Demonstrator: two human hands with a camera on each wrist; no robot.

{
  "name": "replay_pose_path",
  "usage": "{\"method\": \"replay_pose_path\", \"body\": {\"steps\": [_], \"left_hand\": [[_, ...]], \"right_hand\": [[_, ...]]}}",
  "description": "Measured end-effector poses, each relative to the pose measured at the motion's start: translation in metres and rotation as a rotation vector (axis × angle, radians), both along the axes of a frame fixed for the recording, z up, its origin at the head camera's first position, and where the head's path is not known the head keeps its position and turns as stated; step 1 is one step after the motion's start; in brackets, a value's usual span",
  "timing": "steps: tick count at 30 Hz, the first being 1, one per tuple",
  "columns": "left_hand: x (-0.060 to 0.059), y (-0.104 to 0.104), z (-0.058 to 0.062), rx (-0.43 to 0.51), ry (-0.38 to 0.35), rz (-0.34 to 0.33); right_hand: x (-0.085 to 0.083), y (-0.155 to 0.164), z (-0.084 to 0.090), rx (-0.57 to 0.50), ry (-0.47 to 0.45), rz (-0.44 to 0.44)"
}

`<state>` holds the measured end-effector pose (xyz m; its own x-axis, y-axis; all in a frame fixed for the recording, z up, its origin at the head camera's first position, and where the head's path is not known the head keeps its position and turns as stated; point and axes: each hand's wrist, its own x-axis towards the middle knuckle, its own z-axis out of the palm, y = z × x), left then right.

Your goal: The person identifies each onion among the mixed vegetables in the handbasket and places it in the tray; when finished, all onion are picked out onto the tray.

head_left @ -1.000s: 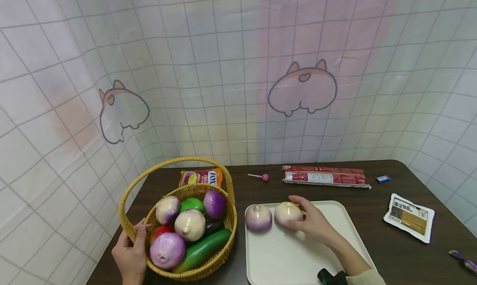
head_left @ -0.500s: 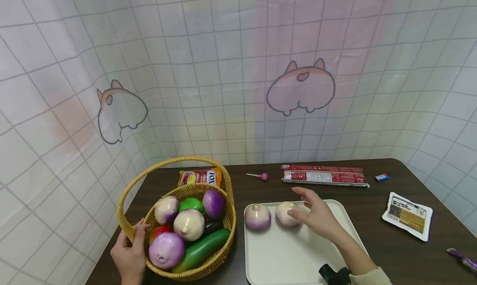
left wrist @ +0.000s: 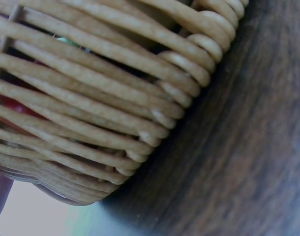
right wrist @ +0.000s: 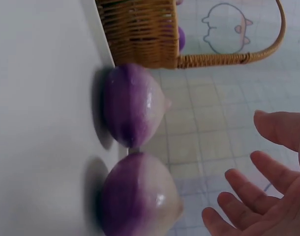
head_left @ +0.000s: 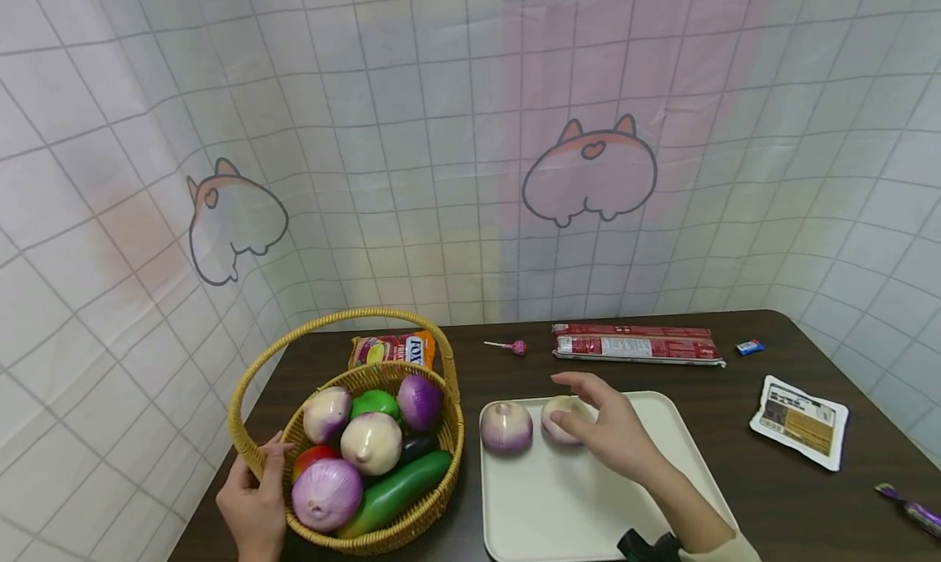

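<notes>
My left hand grips the wicker basket at its left rim, by the foot of the arched handle. In the basket lie a purple onion, several purple-and-white bulbs, a green cucumber-like vegetable, a green pepper and a red tomato-like piece. My right hand hovers over the tray, fingers spread and holding nothing. Just left of it sits a purple-and-white onion, partly hidden by the thumb; a second onion stands beside that one. The right wrist view shows the fingers apart from both onions.
Behind the basket lies a snack packet. A lollipop, a long red package and a small blue wrapper line the table's back. A white-edged pouch and a purple-wrapped sweet lie on the right.
My right hand has let go of the right-hand onion on the tray and lifted off it, fingers spreading. The left hand keeps its hold on the basket.
</notes>
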<state>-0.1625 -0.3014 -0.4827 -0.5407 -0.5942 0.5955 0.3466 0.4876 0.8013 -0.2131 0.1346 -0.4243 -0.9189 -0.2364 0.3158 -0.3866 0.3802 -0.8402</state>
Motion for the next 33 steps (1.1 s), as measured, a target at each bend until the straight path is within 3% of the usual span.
{"method": "replay_pose_path", "body": {"steps": [6, 10, 28, 33], "left_hand": [[0.001, 0.000, 0.001, -0.001, 0.005, 0.004], [0.002, 0.000, 0.002, -0.004, 0.003, 0.005], [0.001, 0.000, 0.001, 0.000, 0.007, 0.010], [-0.001, 0.000, 0.000, -0.001, 0.012, -0.004]], "right_hand": [[0.003, -0.008, 0.006, -0.011, 0.059, -0.004], [0.005, -0.012, 0.007, -0.023, 0.051, 0.014], [0.020, -0.078, 0.010, -0.053, -0.049, 0.272], [0.028, -0.101, 0.005, -0.094, -0.002, 0.316]]}}
